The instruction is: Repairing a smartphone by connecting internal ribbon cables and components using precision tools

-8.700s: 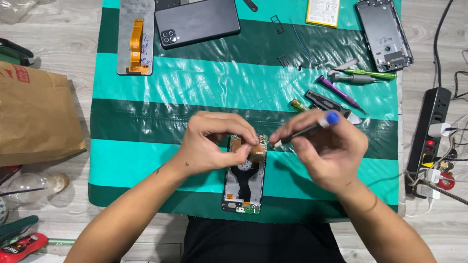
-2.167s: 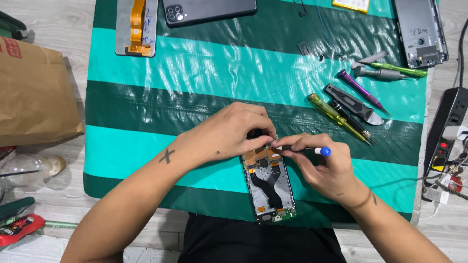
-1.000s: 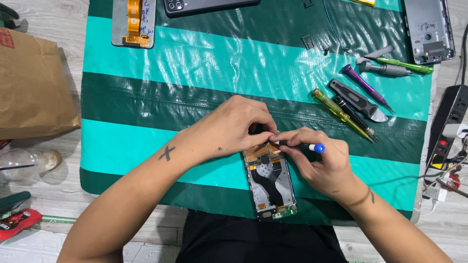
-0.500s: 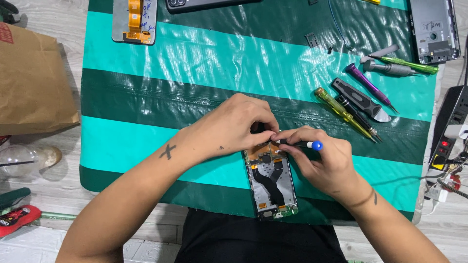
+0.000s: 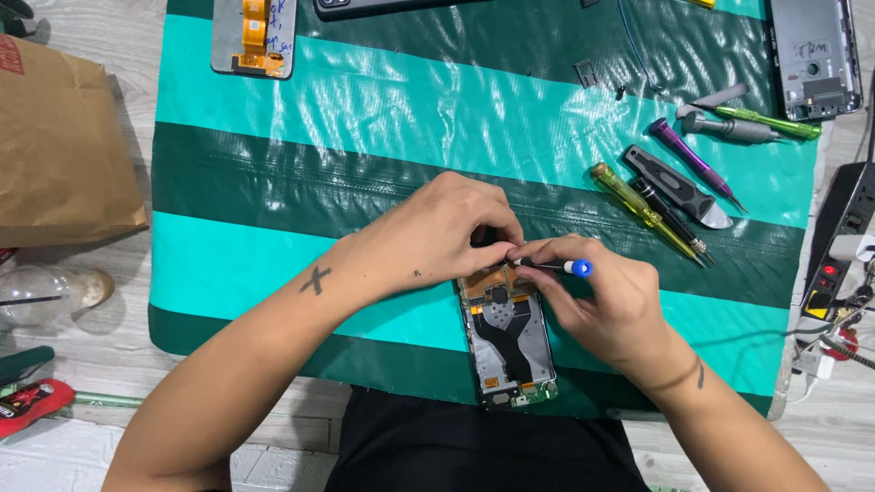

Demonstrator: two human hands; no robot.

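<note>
An opened phone (image 5: 508, 342) with bare inner parts lies on the green striped mat (image 5: 273, 200) near its front edge. My left hand (image 5: 433, 237) rests over the phone's top end, fingers curled down onto it. My right hand (image 5: 606, 296) holds a thin blue-capped screwdriver (image 5: 558, 266) almost flat, its tip pointing left into the phone's top end, where both hands' fingertips meet. The phone's upper part is hidden under the fingers.
Several hand tools lie at the right: a yellow screwdriver (image 5: 643, 212), a black pry tool (image 5: 679, 189), a purple one (image 5: 697, 164), a green one (image 5: 764, 121). A phone frame (image 5: 814, 59) sits back right, a screen part (image 5: 253, 35) back left. Brown paper bag (image 5: 59, 146) left, power strip (image 5: 838, 241) right.
Since 8.7 s ago the phone's top part, held up between both hands, has come down onto the mat. Over the last second the hands stay nearly still at the phone's top end.
</note>
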